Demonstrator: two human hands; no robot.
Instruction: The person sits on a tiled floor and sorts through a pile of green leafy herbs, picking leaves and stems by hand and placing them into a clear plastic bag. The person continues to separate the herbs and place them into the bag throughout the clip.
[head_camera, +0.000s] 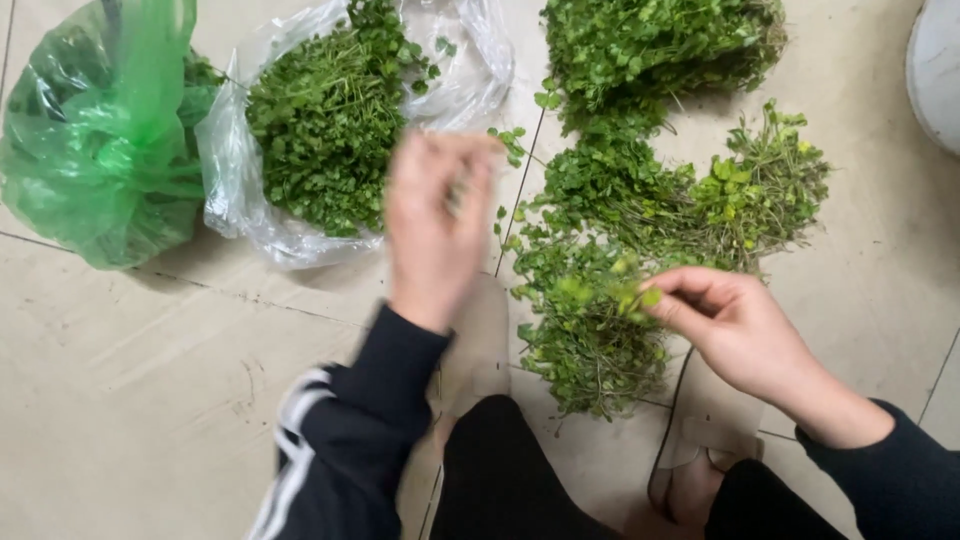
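Two hands work over a loose heap of leafy greens spread on the tiled floor. The right hand pinches a small yellowish-green sprig between thumb and fingertips at the heap's near edge. The left hand, blurred, is raised just left of the heap with fingers curled together; whether it grips anything I cannot tell. Left of the heap lies a clear plastic bag full of greens, and beyond that a green plastic bag. Beige slippers sit just below the heap.
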